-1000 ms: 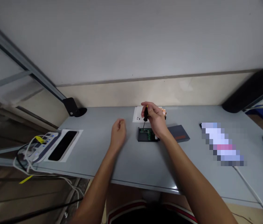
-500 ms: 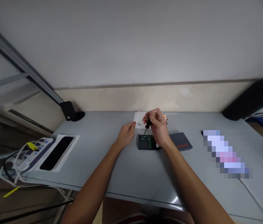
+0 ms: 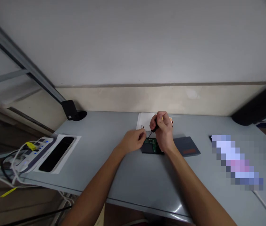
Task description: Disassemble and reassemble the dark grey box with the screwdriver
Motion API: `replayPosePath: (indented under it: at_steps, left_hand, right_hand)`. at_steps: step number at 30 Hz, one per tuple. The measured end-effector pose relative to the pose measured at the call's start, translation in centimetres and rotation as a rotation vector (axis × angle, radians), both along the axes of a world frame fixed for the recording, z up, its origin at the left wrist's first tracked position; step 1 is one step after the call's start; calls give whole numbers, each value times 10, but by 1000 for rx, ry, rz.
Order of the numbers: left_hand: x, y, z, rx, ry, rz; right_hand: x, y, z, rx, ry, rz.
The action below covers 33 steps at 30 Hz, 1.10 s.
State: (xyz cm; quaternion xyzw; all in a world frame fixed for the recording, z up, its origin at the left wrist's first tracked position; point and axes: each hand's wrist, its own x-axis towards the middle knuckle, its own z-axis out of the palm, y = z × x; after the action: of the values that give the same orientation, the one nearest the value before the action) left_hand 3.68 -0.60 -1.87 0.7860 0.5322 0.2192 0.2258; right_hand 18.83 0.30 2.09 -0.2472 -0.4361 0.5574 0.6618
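Note:
My right hand (image 3: pixel 163 131) is closed around a screwdriver (image 3: pixel 155 128) with a dark handle and a touch of yellow. Its thin shaft slants down to the green circuit board (image 3: pixel 153 142) inside an opened dark case (image 3: pixel 148 150). At the case's upper left corner, my left hand (image 3: pixel 134 139) has its fingers curled together close to the screwdriver tip. Whatever is between those fingertips is too small or hidden to make out. Beneath my right wrist, part of the case is covered. A flat dark cover (image 3: pixel 186 144) with a reddish mark lies just to the right.
Behind the hands lies white paper (image 3: pixel 144 119) with several tiny dark screws (image 3: pixel 142 126). Leftward are a phone (image 3: pixel 57 154) and a power strip (image 3: pixel 32 155) with cables. A black stand (image 3: pixel 73 111) is at the back left, a black cylinder (image 3: pixel 255 106) at the back right. A blurred-out device (image 3: pixel 236 163) lies right.
My left hand has moved from beside the paper down and right to the case's corner. My right hand has changed its hold on the screwdriver, fingers wrapped higher. The view has shifted slightly.

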Motion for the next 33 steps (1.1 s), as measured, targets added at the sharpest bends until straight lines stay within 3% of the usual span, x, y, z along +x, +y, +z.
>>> replayPosePath:
  at_steps: [8,13,19,27,33]
  left_hand:
    - [-2,2,-1,-43,-39,-31]
    - [-2,5,-1,-98,-80,-23]
    - [-1,4,0,-140,-114,-18]
    - [-4,6,-4,-111,-110,-27]
    - [-3,7,-3,-108,-101,-36]
  right_hand:
    - [18,13,-3,-54,-69,69]
    - [5,13,-8,-83,110,-52]
    - [-5,8,-9,-46,3,-84]
    - [7,3,6,15,-2,-88]
    - [4,5,0,-12,-1,-69]
